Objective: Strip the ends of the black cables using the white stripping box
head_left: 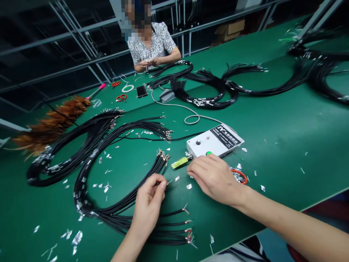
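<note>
Two bare hands over a green matte bench mat (pixel 286 120). Landmark: the small grey metal control box (pixel 215 141), flat and rectangular, with a black label, a black knob and a round green button.

Left hand (pixel 149 202): nearer than the box and left of it, fingers curled, thumb and forefinger pinched on one thin black wire (pixel 128 198) near its stripped end. That wire belongs to a looped bundle of glossy black cables (pixel 89 171) lying left of the box, ends showing bare copper.

Right hand (pixel 214 176): just in front of the box, palm down, fingers loosely spread and flat, holding nothing that I can see; fingertips near a yellow-green clip-like piece (pixel 179 162) at the box's left front corner.

Silvery foil scraps (pixel 105 187) litter the mat left of the box. An orange ring (pixel 240 175) lies in front of the box, beside the right hand. Grey cord (pixel 174 105) curls away behind the box.

Far behind the box, a person in a patterned shirt (pixel 152 45) works; a brown feather duster (pixel 51 123) lies far left.
</note>
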Tool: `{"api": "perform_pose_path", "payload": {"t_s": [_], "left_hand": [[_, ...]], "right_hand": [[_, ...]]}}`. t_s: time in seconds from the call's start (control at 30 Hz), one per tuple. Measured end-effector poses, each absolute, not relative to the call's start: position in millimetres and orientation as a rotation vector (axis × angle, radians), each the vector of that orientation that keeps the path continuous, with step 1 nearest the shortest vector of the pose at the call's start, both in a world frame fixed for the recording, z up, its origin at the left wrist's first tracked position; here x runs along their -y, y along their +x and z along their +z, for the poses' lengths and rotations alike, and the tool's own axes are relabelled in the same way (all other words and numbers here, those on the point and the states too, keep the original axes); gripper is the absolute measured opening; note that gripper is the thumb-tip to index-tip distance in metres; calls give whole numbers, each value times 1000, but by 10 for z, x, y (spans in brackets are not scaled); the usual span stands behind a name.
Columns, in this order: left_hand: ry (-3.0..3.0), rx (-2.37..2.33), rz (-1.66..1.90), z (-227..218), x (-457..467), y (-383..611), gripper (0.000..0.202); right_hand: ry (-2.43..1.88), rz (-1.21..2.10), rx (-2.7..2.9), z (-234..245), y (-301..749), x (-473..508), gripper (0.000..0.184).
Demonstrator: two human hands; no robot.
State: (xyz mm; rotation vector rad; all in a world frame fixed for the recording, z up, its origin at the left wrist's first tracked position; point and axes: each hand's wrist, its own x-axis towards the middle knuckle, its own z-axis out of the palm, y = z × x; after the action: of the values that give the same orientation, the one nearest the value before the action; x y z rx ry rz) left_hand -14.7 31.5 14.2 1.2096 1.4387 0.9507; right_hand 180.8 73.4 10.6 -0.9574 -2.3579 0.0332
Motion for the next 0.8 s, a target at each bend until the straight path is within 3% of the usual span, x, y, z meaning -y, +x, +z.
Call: {"api": "perform_pose_path", "payload": {"t_s": [0.33, 0.5, 0.6, 0.8], "left_hand": [[1249, -1425, 920, 69, -338, -83, 23], [1186, -1466, 964, 33, -398, -140, 24], [1149, -1437, 982, 9, -463, -152, 25], [1180, -1445, 975, -60, -613, -128, 24]], "right_hand": [[-773, -9, 2505, 82, 1624, -744, 27], [-972, -33, 2477, 117, 1814, -895, 22], [-1065, -33, 2552, 134, 1814, -1017, 8], [-1160, -90, 2776, 73, 1643, -1217, 6]]}}
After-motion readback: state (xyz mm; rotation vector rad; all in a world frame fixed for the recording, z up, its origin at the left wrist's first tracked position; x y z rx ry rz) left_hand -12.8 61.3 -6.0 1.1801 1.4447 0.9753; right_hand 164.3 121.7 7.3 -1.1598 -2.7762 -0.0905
